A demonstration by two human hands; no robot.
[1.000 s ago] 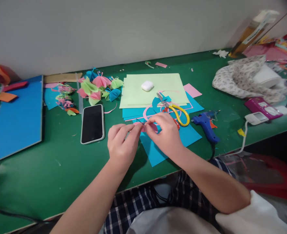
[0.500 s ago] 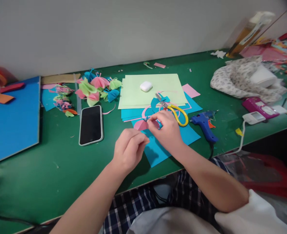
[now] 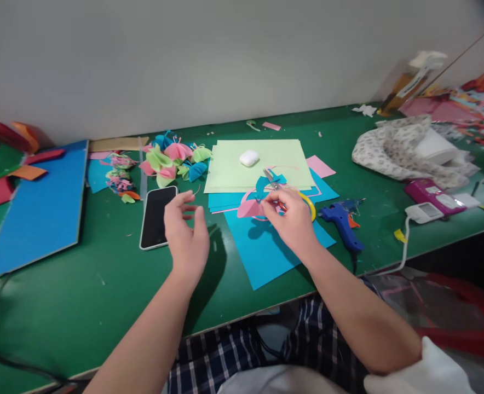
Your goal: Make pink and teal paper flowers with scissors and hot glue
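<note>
Between the thumb and fingers of my right hand [image 3: 290, 220] is a small pink paper butterfly [image 3: 248, 208], held above a blue paper sheet [image 3: 262, 257]. My left hand [image 3: 186, 232] is raised with its fingers apart and nothing in it, over the right edge of a phone [image 3: 154, 219]. Scissors [image 3: 309, 203] with yellow handles lie just beyond my right hand, which covers part of them. Pink and blue paper scraps lie around their blades. Several folded paper butterflies [image 3: 176, 156] in pink, green and blue are heaped behind the phone.
Pale green sheets [image 3: 225, 164] carry a white earphone case [image 3: 249, 158]. To the right lies a blue glue gun [image 3: 344, 219] with its cord, near a purple device [image 3: 433, 196] and patterned cloth [image 3: 384, 148]. A blue board [image 3: 40, 213] lies at the left.
My left hand has moved left, away from my right hand, and its fingers have opened. The right hand still holds the pink butterfly. The whole view has shifted slightly.
</note>
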